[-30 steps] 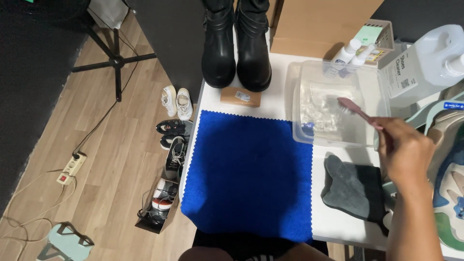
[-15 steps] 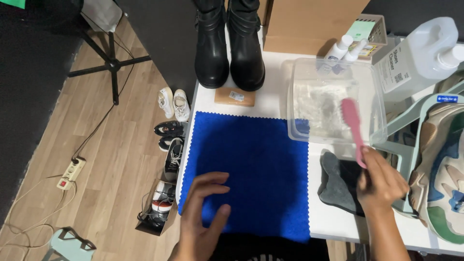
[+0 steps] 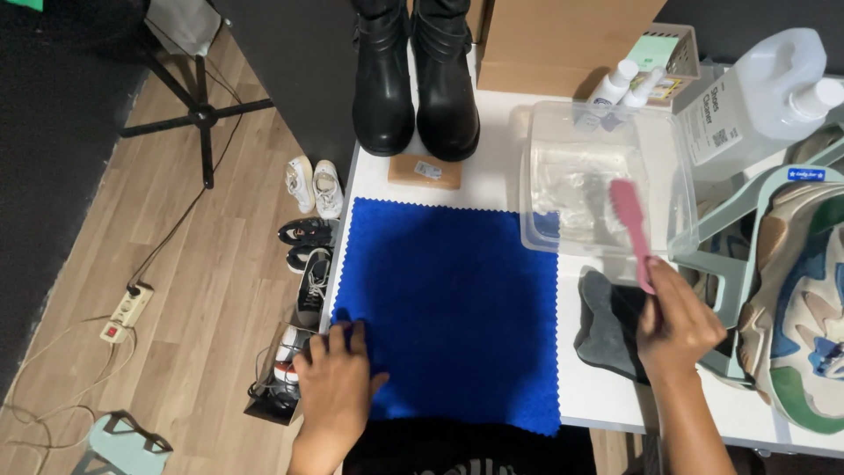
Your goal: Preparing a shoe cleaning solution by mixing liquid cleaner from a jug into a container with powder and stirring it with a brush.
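Desk (image 3: 492, 189) work looks like set-up for shoe cleaning: one blue cloth (image 3: 453, 308) fills the centre, its lower-left corner pressed flat under the left hand (image 3: 334, 387), fingers spread, gripping nothing. Right hand (image 3: 677, 325), centre right, is closed round one pink brush (image 3: 635, 230) tilted over one clear tub (image 3: 602, 180). Next likely calls for dipping. Two black boots (image 3: 415, 79) stand at top.

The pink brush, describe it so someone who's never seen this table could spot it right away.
Start at the white table and find the big blue cloth spread on it. Just right of that cloth sits a clear plastic tub; the right hand holds the pink brush by its handle, head raised over the tub. It is the only pink thing there, long and slim.
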